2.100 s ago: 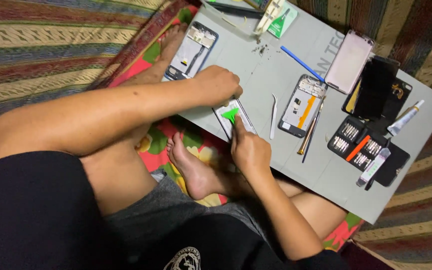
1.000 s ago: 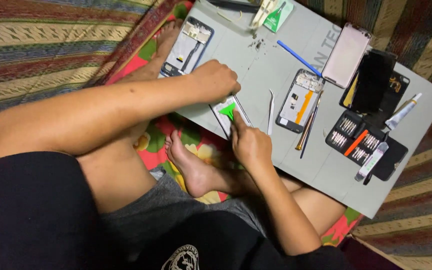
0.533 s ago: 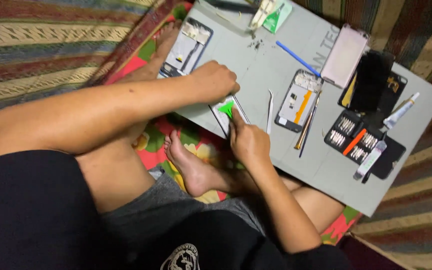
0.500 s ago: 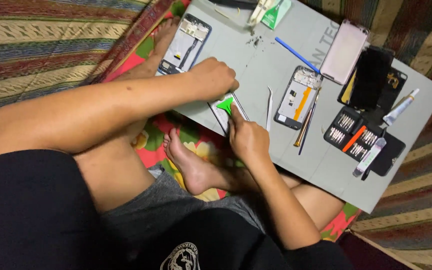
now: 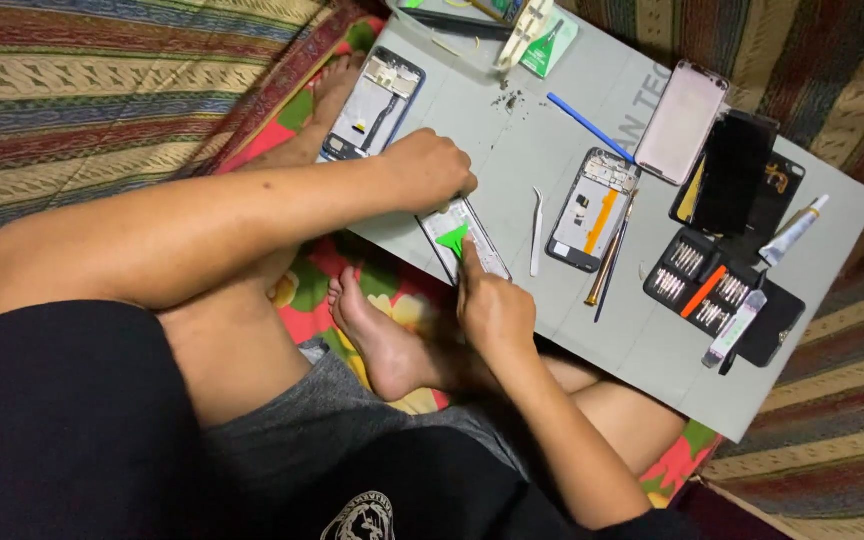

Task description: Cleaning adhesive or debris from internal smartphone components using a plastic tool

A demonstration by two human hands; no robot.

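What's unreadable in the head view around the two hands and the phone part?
- Upper end of the phone part: hidden under the left hand; its grip there cannot be told.
- Right hand: fingertips sit on the green pick, contact too small to judge.
- Screws on the grey mat: too small to count.
- Tools at the top edge: cut off by the frame.
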